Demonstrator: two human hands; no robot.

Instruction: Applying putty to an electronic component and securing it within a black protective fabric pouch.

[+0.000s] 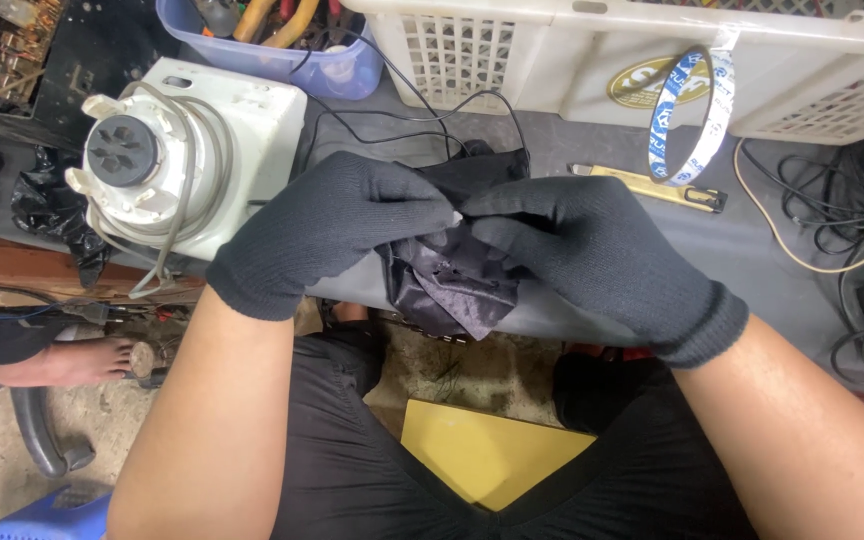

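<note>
Both forearms come up from the bottom corners and meet at the middle, each hand in a dark knitted glove. The left hand (327, 232) lies palm down with the wrist cocked outward, its fingers curled and closed on the upper left of a crumpled piece of dark, shiny cloth (452, 290). The right hand (592, 260) faces it, fingers bent inward and pinching the same cloth at its top edge, so the fingertips of the two hands almost touch over a small pale spot between them. The cloth bunches under and between both hands and hangs over the near edge of the table (752, 240).

The table is a grey surface. Just left of the left hand stands a white appliance base (187, 155) with its cord wound round it. Beyond the hands thin black wires (402, 125) trail toward a white slotted plastic basket (552, 60); left of that, a blue tub (337, 70) holds tools. Beyond the right hand lie a yellow utility knife (652, 185) and a loop of blue and white tape (692, 115). Far right of the right hand, cables tangle (852, 230). Below the hands are the person's dark clothing, a yellow board (482, 455) and a dirty floor, where another person's bare foot (72, 360) rests at the left.
</note>
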